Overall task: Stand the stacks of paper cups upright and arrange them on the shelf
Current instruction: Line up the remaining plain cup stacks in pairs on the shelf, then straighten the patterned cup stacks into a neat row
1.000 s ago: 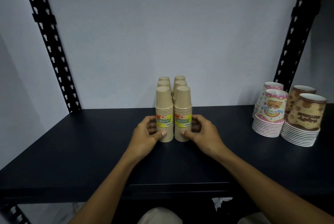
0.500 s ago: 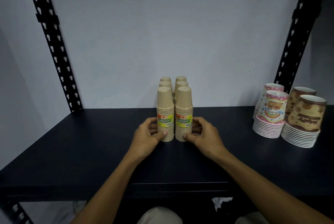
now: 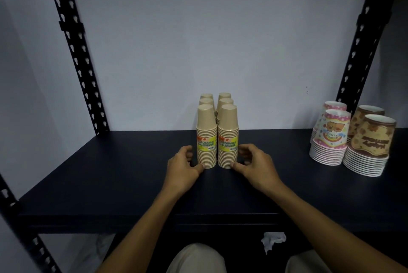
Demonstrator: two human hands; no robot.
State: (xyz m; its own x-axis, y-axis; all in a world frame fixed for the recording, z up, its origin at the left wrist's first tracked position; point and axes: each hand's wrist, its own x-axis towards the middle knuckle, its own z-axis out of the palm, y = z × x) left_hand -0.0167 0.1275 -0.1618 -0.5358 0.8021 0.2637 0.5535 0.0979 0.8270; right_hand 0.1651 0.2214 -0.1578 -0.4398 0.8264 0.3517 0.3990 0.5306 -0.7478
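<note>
Six tall stacks of plain kraft-brown paper cups (image 3: 217,131), each standing mouth-down with its long axis vertical, sit as two columns of three running from front to back at the middle of the dark blue-black shelf (image 3: 114,173); the two front stacks carry yellow-green labels and stand just beside each other with a narrow gap between. The left hand (image 3: 183,168) rests on the shelf at the left front stack, its thumb touching the base and its fingers curled loosely by the side; the right hand (image 3: 254,165) mirrors it at the right front stack. Both hands are half open, cupping rather than gripping. Each is equally near, so any squaring-up looks like an inward press from both sides. Well apart to the right stand short stacks of printed pink and brown paper cups (image 3: 351,140).
</note>
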